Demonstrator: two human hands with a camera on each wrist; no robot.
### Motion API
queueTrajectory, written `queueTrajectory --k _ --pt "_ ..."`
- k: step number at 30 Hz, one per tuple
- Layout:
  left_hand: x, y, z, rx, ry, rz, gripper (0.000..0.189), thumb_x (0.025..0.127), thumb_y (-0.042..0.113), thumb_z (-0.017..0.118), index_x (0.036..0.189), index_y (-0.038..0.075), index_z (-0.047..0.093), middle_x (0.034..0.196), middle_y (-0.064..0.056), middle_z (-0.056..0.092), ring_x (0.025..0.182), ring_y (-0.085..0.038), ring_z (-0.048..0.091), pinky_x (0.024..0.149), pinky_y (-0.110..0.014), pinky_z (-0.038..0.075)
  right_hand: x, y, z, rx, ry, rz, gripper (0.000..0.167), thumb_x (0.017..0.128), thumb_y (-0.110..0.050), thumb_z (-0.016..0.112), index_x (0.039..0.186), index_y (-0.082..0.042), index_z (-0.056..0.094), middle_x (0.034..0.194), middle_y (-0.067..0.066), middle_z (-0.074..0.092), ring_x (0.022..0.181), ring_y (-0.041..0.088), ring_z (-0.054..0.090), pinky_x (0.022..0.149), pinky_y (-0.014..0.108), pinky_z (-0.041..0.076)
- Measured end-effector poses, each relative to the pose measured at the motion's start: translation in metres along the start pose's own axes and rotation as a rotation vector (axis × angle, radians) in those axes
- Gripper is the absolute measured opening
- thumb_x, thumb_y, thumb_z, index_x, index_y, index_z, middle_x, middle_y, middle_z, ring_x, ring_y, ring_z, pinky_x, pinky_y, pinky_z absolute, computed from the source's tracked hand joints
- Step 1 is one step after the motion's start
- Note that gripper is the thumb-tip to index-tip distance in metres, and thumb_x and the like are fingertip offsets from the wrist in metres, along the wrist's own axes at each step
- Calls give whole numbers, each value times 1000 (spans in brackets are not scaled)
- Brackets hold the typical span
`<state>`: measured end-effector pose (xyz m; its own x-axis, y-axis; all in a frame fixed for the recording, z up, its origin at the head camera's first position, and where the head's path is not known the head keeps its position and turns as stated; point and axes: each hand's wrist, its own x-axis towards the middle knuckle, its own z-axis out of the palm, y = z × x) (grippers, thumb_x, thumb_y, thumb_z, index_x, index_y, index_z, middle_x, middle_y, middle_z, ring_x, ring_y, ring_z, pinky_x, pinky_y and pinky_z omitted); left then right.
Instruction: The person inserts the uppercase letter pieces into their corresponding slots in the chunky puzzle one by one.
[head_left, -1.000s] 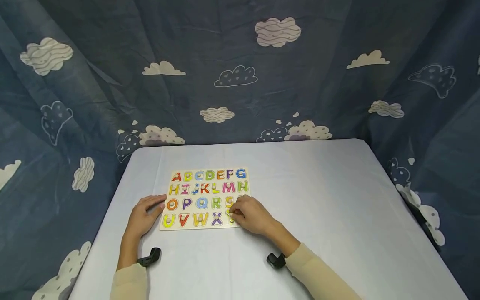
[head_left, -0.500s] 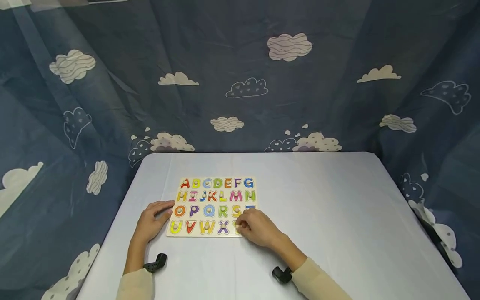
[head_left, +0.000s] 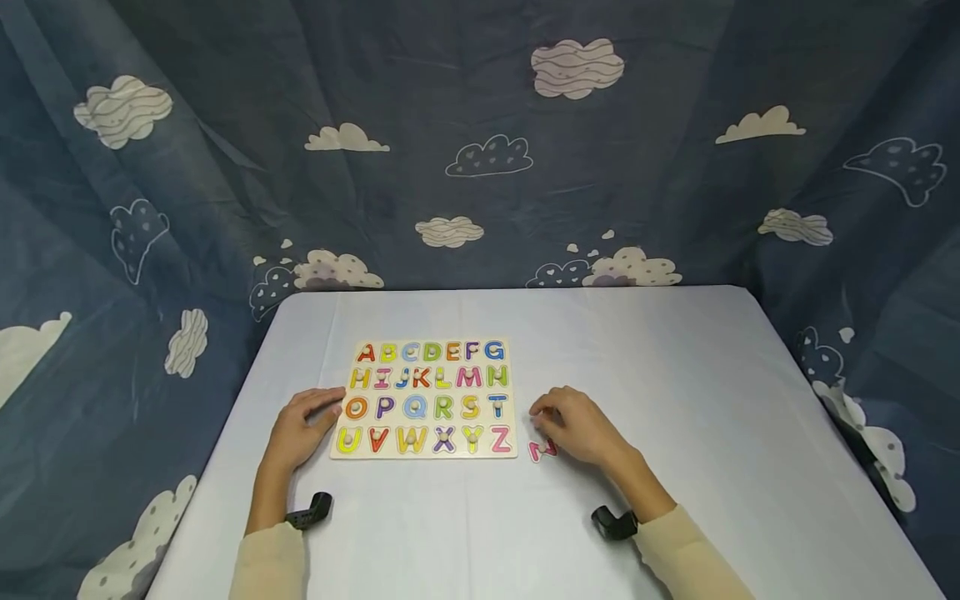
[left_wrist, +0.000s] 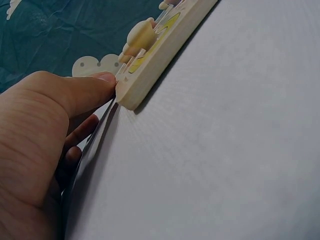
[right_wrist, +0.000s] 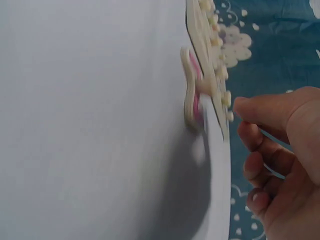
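A wooden alphabet puzzle board [head_left: 420,392] lies on the table with knobbed letters in rows. My left hand [head_left: 298,429] rests against its left edge; in the left wrist view the thumb [left_wrist: 95,90] touches the board's corner [left_wrist: 131,95]. Just right of the board, a pink letter Z piece [head_left: 542,450] lies on the white cloth, its knob facing up in the right wrist view. Over it hovers my right hand [head_left: 581,425], fingers loosely bent and apart from the knob [right_wrist: 206,86]. The Z recess [head_left: 501,439] at the board's lower right shows a pink Z without a knob.
A white cloth [head_left: 675,375] covers the table. Behind and beside it hangs a dark blue curtain [head_left: 390,83] with cloud prints. Black wrist cameras [head_left: 615,523] sit on both wrists, close above the cloth.
My right hand has moved right, off the board's lower right corner, and the Z piece now lies on the cloth, let go. The left hand has stayed at the board's edge.
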<state>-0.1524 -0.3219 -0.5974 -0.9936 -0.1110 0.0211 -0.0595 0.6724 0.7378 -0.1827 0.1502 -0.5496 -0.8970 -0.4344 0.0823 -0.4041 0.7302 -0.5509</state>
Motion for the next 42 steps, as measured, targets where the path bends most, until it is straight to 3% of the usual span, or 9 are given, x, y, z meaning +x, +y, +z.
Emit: queueTrajectory --k 6,13,27,37,42 --pt "0 3 2 1 -2 7 39 101 30 68 138 18 67 145 -11 59 146 -35 41 121 -63 30 -15 12 -7 8 -11 -13 4 90 -15 79 90 -18 77 77 -15 60 76 8 52 70 26 46" --pt "-1 4 6 -7 -1 8 39 101 28 69 138 17 67 145 -11 59 146 -34 41 121 -63 30 -30 11 -6 -38 -45 48 21 82 -32 88 77 -26 68 72 -12 55 72 8 48 66 24 40" --pt "-3 0 4 9 2 2 42 101 34 68 139 18 66 146 -12 58 147 -36 39 121 -64 29 -33 8 6 -50 -1 -2 22 81 -33 89 76 -27 68 70 -15 55 72 7 49 65 22 41" --pt "6 2 -6 24 15 23 41 101 35 67 139 18 67 145 -12 59 146 -37 40 119 -66 31 -23 4 0 -49 91 -35 12 85 -25 86 90 -17 79 79 -14 61 78 10 53 69 25 46" --pt "3 0 0 21 13 23 41 101 33 68 138 17 67 146 -13 59 146 -37 40 119 -66 31 -23 0 -3 -29 92 -25 11 85 -23 86 92 -18 79 81 -14 62 81 13 54 71 26 45"
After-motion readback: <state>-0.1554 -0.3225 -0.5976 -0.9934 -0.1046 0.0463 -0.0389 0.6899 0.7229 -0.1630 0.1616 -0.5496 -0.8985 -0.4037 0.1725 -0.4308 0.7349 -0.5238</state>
